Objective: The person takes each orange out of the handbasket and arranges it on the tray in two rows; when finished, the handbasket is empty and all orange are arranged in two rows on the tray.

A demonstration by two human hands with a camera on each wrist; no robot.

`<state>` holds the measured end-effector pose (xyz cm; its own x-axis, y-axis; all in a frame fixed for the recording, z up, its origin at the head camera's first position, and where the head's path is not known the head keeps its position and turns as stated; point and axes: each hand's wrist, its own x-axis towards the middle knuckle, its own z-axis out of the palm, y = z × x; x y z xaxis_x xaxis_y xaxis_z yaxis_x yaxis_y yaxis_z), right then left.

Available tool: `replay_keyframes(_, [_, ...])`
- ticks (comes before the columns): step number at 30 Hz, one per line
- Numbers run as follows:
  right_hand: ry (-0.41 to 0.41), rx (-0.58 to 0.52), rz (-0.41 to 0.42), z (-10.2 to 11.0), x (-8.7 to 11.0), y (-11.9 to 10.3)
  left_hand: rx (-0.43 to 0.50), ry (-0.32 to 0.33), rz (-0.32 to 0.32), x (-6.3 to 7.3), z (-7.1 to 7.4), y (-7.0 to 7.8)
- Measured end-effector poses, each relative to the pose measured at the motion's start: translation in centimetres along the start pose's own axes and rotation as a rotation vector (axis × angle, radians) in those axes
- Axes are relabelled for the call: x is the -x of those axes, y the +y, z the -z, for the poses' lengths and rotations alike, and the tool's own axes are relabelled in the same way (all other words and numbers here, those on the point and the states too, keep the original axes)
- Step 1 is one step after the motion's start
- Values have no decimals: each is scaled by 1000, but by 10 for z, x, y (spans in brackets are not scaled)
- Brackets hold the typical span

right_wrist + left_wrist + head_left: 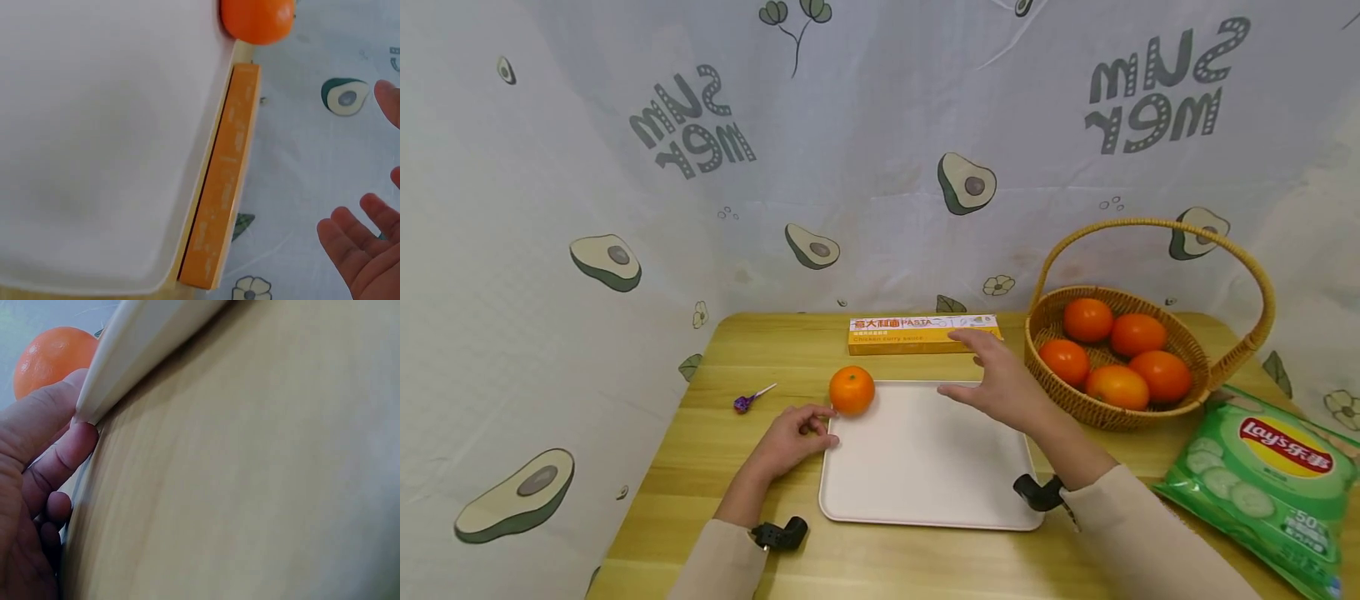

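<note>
A white rectangular tray [932, 458] lies on the wooden table, and an orange [852, 391] sits at its far left corner. At the tray's left edge my left hand [792, 442] pinches the rim; the left wrist view shows thumb and finger meeting at the tray rim [119, 369], with the orange [53, 361] just beyond. My right hand [1000, 379] is held over the tray's far right part, thumb and fingers spread, holding nothing. In the right wrist view, its fingers [347, 247] show at the right side, apart from the tray [112, 137].
A yellow pasta box [917, 337] lies behind the tray. On the right stand a wicker basket [1093, 412] with several orange fruits and a green chip bag [1262, 492]. A purple-wrapped lollipop [744, 403] lies at the left. A printed cloth hangs behind the table.
</note>
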<state>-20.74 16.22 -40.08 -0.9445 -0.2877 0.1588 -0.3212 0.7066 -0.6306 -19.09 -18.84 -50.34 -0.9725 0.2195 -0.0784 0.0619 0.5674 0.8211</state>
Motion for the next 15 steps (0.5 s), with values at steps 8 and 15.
replay_keyframes(8, [7,91,-30,42,13,22,0,4,9,3,0,2])
replay_keyframes(15, [67,195,22,67,15,50,4,2,3,1,0,2])
